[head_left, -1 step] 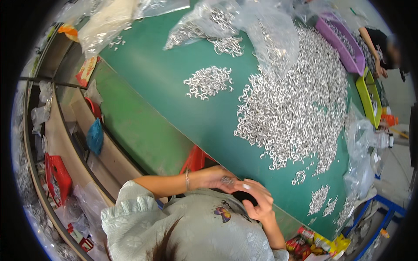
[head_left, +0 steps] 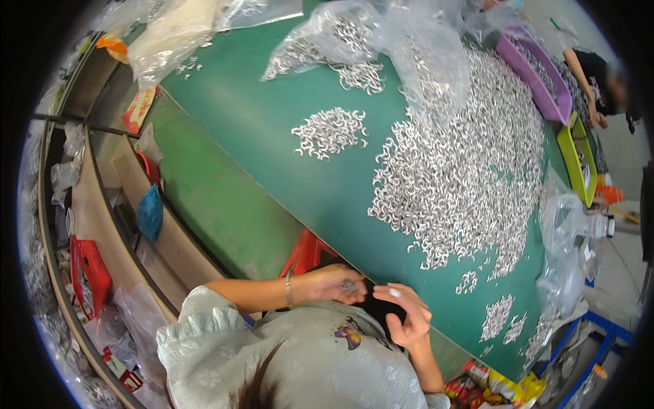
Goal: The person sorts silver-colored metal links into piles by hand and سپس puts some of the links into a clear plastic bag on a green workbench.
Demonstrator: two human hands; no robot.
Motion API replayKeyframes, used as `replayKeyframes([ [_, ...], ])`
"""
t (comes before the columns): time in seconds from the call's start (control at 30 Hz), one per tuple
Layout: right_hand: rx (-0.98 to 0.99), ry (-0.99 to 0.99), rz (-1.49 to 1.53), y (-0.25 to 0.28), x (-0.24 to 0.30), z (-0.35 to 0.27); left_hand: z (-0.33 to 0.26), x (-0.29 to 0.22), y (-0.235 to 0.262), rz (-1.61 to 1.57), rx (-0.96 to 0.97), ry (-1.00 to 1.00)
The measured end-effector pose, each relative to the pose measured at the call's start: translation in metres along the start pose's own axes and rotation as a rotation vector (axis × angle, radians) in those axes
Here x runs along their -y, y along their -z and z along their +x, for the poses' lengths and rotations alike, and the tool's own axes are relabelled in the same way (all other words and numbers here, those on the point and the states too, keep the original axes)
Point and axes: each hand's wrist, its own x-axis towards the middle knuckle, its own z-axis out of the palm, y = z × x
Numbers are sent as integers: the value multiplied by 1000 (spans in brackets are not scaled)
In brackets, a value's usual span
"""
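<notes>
Silvery metal crescents [head_left: 349,287] – likely light, stiff, best pinched mid-curve – rest in the curled left hand [head_left: 330,283], right hand [head_left: 408,316] spread.

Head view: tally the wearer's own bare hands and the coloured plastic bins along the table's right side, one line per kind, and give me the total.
Wearer's bare hands, left hand and right hand: 2
Long purple plastic bin: 1
Long lime-green plastic bin: 1
Total: 4
</notes>
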Motion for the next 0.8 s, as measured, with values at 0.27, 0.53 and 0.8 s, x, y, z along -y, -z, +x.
replayKeyframes([
  [0.27,-90,35,-126,-5,-9,-7,-98,-81,-11,-175,-250,-759],
  [0.53,-213,25,-136,3,-2,-20,-68,-242,19,216,-587,-1453],
  [0.8,-336,-22,-179,18,-12,-48,-49,-222,22,1467,-906,-1470],
])
